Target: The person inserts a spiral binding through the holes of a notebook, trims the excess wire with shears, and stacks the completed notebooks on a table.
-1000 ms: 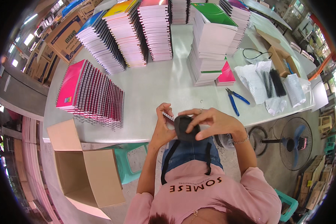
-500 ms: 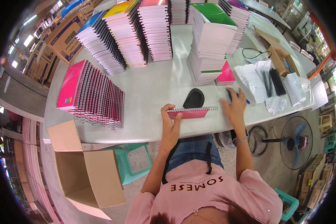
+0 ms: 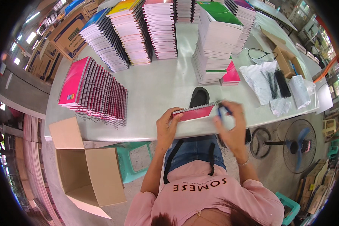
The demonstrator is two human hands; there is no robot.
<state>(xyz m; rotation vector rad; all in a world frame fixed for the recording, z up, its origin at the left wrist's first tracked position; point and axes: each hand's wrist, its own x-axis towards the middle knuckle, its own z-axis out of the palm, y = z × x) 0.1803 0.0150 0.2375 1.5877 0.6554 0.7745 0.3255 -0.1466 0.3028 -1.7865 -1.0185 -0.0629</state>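
Note:
My left hand (image 3: 166,126) grips a pink spiral notebook (image 3: 195,113) by its left end, thumb on the cover. The notebook stands on edge near the table's front, its wire coil along the top. At the coil's right end, my right hand (image 3: 234,122) is closed on small blue-handled pliers (image 3: 222,110), partly blurred by motion. Just behind the notebook lies a black rounded pad (image 3: 199,96). A stack of pink spiral notebooks (image 3: 96,90) stands to the left, wire ends sticking out at its lower side.
Tall stacks of yellow (image 3: 130,34) and green-covered notebooks (image 3: 218,45) line the back of the table (image 3: 154,86). Crumpled paper with black coils (image 3: 280,84) lies at the right. An open carton (image 3: 73,169) and green stool (image 3: 133,173) are at the front left, a fan (image 3: 299,141) at the right.
My right hand has picked up the blue-handled pliers from the table and moved left to the coil's end. The notebook has tilted, its right end now higher.

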